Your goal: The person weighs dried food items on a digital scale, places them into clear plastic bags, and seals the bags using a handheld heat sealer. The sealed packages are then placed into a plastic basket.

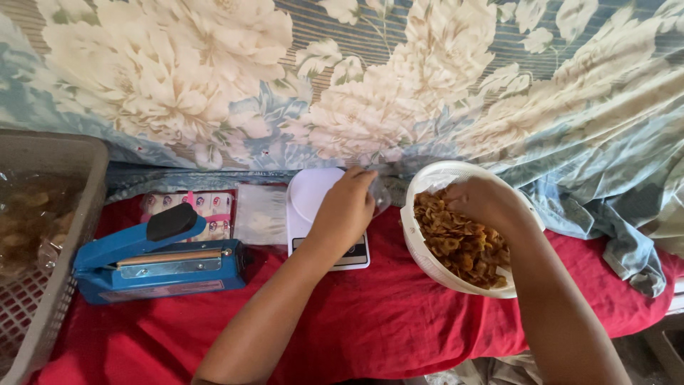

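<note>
Both hands are working: left hand (347, 207) pinching a clear bag (380, 191) (over the scale (311, 194)), right hand (484, 202) gripping chips (459, 246) in the bowl (417, 246).

Red cloth (370, 321) carries sealer (160, 260), scale (313, 196), chip bowl (434, 264).

You have one view only, worn on your head, looking steeply down and forward from close above the red cloth (370, 321); the floral fabric (214, 78) fills the far side, perhaps hanging upright, and your forearms enter from the near edge
</note>
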